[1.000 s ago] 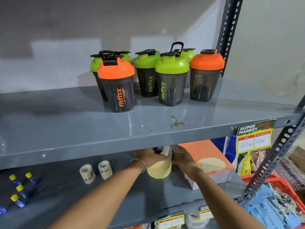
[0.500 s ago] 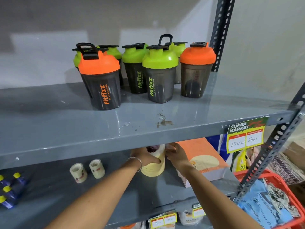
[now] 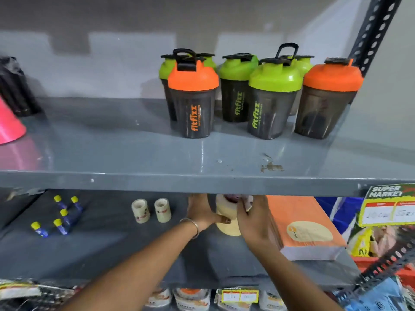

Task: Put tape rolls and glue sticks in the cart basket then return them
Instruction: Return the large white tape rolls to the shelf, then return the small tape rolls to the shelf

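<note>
Grey steel shelving (image 3: 202, 182) fills the view, slotted uprights at the right, a plain pale wall behind. Nearest the observer, the lower shelf (image 3: 112, 248) carries the stock under inspection. Both forearms reach in beneath the upper deck. The left hand (image 3: 203, 215) and right hand (image 3: 252, 217) close from either side on a stack of cream tape rolls (image 3: 226, 217), palms against its flanks; the left thumb lies across the lower roll. The top of the stack is hidden by the shelf lip, so how many rolls it holds cannot be told. A two-sided hold is judged sensible: loose rolls stacked on end would slide apart under one hand. Whether the stack rests on the shelf or is just clear of it cannot be confirmed. Just left stand two small tape rolls (image 3: 150, 209), upright and side by side. Further left lie the glue sticks (image 3: 60, 217), blue with yellow caps, grouped loosely and well apart from the hands. An orange ream of paper (image 3: 301, 227) sits hard beside the right hand, leaving little room on that side. A red basket (image 3: 368, 262) shows at the lower right edge. On the upper deck, shaker bottles (image 3: 265, 97) stand clustered toward the back, and a pink cone (image 3: 9, 126) at far left. A price label (image 3: 388, 205) hangs from the shelf edge.
</note>
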`<state>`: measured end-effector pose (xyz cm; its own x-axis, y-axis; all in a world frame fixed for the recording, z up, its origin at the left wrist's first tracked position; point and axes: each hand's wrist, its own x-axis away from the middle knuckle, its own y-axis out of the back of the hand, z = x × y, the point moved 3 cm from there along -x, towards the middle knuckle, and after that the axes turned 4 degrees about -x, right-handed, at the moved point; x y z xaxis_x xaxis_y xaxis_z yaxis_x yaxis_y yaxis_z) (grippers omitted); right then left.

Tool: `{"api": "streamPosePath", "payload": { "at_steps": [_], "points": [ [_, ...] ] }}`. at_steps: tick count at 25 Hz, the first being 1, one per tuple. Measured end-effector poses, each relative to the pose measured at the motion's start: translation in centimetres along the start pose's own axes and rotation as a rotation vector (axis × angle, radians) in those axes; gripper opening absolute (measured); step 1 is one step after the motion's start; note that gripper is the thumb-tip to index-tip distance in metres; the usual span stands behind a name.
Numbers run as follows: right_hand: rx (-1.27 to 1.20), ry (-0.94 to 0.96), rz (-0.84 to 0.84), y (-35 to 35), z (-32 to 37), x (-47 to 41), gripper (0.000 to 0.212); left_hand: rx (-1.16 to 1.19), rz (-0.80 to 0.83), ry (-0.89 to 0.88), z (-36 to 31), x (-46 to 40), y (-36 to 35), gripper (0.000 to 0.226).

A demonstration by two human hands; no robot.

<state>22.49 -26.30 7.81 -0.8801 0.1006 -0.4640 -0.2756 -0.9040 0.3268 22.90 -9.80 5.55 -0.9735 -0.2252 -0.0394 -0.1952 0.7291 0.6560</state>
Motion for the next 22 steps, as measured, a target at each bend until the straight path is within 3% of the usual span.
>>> {"api": "streamPosePath", "payload": {
  "at_steps": [2,4,7,9,14,18,22],
  "points": [
    [0.070,0.138,0.080,-3.2,3.3,1.6,0.016,-0.033,-0.079,0.038,3.1,1.4,3.4,0.106],
    [0.009,0.306,0.312,-8.0,6.6,3.9,0.035,-0.082,-0.123,0.078,6.8,3.5,7.8,0.101],
    [-0.026,0.426,0.691,-15.6,10.1,7.6,0.058,-0.179,-0.265,0.196,13.1,8.6,14.6,0.074],
    [0.001,0.501,0.914,-20.9,12.7,11.5,0.067,-0.191,-0.357,0.327,17.7,14.1,18.9,0.074],
    [0.033,0.639,1.303,-31.4,18.0,24.9,0.072,-0.196,-0.473,0.667,27.3,29.3,26.2,0.048],
    [0.093,0.720,1.579,-36.9,20.6,35.0,0.079,-0.168,-0.532,0.954,35.6,40.1,28.0,0.044],
    [0.195,0.599,1.799,-43.2,18.3,44.0,0.069,-0.087,-0.501,1.153,43.5,47.0,26.1,0.033]
  ]
}}
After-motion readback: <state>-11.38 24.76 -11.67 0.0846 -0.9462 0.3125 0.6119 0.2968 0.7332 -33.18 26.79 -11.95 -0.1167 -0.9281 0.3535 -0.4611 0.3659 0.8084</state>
